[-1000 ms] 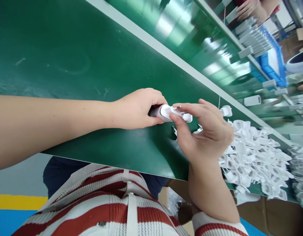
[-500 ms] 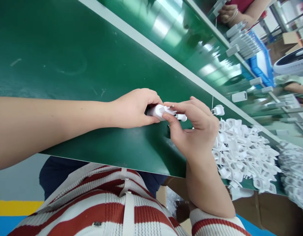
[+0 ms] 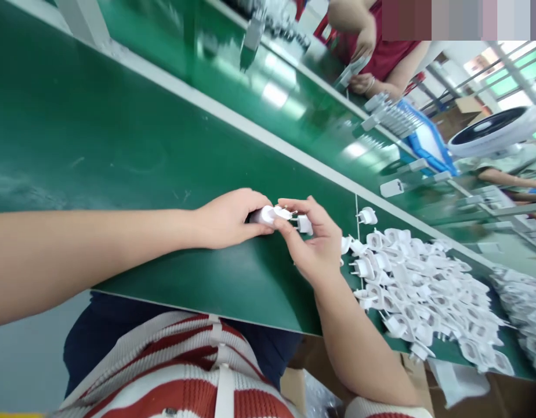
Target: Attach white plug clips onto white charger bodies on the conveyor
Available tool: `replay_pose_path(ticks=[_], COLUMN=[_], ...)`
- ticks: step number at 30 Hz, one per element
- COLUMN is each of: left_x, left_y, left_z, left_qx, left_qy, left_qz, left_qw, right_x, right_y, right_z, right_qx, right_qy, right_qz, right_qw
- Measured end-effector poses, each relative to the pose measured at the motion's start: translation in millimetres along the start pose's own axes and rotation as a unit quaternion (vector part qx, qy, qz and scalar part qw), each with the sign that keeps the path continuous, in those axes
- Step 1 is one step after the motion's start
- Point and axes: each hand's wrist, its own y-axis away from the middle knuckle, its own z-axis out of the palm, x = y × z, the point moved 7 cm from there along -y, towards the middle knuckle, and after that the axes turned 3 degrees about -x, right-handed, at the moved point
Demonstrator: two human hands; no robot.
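My left hand (image 3: 231, 220) is closed around a white power adapter (image 3: 263, 216), its fingers covering most of the body. My right hand (image 3: 318, 247) pinches a white plug head (image 3: 282, 213) between thumb and fingers at the adapter's right end. Metal pins point right from the plug head, which touches the adapter; whether the two are locked together I cannot tell. Another white two-pin plug head (image 3: 304, 224) shows beneath the right fingers, and whether it is held or lies on the table is unclear.
A heap of white plug heads (image 3: 424, 290) covers the green table (image 3: 155, 133) to my right, with clear plastic bags (image 3: 522, 307) beyond. Past a pale divider strip (image 3: 250, 125) runs a glossy green belt (image 3: 307, 110) carrying white pieces. A co-worker's hands (image 3: 364, 64) work across it.
The view has shifted, so my hands sit lower and further left in the picture, while the co-worker shows more fully. Both hands remain together on the adapter and plug head.
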Motion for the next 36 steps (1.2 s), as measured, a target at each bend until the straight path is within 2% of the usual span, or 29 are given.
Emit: replay_pose_path(ticks=[2,4,6,10,15,21,25,33,36], left_x=[6.1,17.8,33.7,57.0,62.1,61.7,64.0,58.4,57.3], left_y=[6.1,14.0,22.4,34.3,37.0,40.5,43.5,41.8,41.9], left_z=[-5.1,-9.1,-10.9,-10.3,-14.4,-17.0,-18.0,-22.4,-22.7], left_qx=[0.027,0.053,0.067,0.056,0.044,0.071,0.101,0.139,0.143], left_qy=[0.032,0.059,0.067,0.072,0.085,0.084,0.095,0.181,0.189], left_qz=[-0.006,0.025,0.094,0.221,0.294,0.345,0.347,0.249,0.248], left_qw=[0.999,0.997,0.991,0.971,0.951,0.932,0.927,0.941,0.939], right_x=[2.4,-5.0,-17.4,-37.0,-44.8,-43.7,-48.6,-48.7,-47.6], right_y=[0.7,2.2,5.6,13.7,19.1,25.0,26.8,25.1,24.6], right_z=[-0.4,-4.9,-12.0,-23.0,-23.1,-21.0,-19.8,-14.6,-14.0], right_qx=[0.001,0.015,0.040,0.088,0.117,0.132,0.149,0.148,0.147], right_qy=[-0.057,-0.093,-0.117,-0.113,-0.033,-0.014,0.011,0.001,0.002], right_qz=[0.007,-0.024,-0.071,-0.134,-0.166,-0.174,-0.183,-0.166,-0.164], right_qw=[0.998,0.995,0.990,0.981,0.979,0.976,0.972,0.975,0.976])
